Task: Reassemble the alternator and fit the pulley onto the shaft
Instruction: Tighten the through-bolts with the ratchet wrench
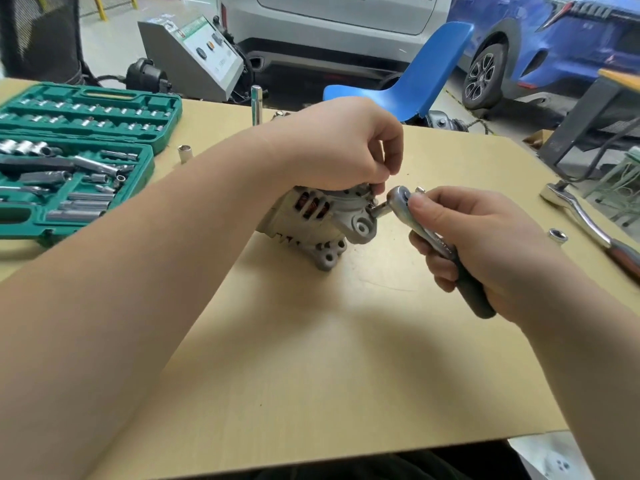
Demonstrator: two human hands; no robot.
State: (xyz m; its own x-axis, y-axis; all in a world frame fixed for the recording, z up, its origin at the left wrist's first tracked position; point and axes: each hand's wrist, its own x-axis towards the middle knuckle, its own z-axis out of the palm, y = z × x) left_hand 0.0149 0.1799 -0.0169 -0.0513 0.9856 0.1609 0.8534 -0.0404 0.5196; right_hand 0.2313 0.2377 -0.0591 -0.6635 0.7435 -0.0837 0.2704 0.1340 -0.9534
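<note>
The counter (311, 358) is covered with smooth tan cardboard, and white and blue cars stand far behind in a workshop. In its middle lies the grey cast-metal alternator (322, 221); the left hand (341, 147) pinches something at its top. The right hand (485, 244) grips a shiny ratchet (436, 240), whose socket touches the alternator.

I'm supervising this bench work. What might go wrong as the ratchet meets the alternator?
1. The left hand has fingertips right beside the socket on the ratchet; a slip might pinch them.
2. The alternator lies unclamped on the table, so torque may roll it.
3. The loose socket near the right hand could get knocked off.
</note>
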